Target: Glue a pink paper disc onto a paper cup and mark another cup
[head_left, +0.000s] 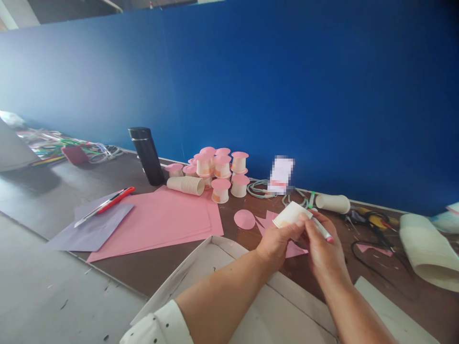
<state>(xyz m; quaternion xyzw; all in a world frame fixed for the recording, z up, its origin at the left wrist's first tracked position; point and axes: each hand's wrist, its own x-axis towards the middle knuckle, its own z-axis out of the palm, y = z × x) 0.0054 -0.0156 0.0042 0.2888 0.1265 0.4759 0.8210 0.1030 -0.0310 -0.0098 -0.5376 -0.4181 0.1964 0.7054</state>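
My left hand [275,244] is closed around a white paper cup [292,213], which lies tilted on its side in the air above the table. Between the fingers of my right hand [324,253] is a white marker [323,230] with a pink-red end, and those fingers also meet the cup at its right. Its other end is hidden by the fingers. Just left of the cup, a pink paper disc [245,219] lies on the table. Pink paper scraps [264,220] lie partly under my hands.
Cups topped with pink discs [221,186] stand stacked near the blue partition [287,86], beside nested cups [184,185]. A black flask [147,155], pink sheets [161,222] and a red utility knife [107,204] are leftward. A cup [333,204] and larger cup stack [425,246] lie rightward.
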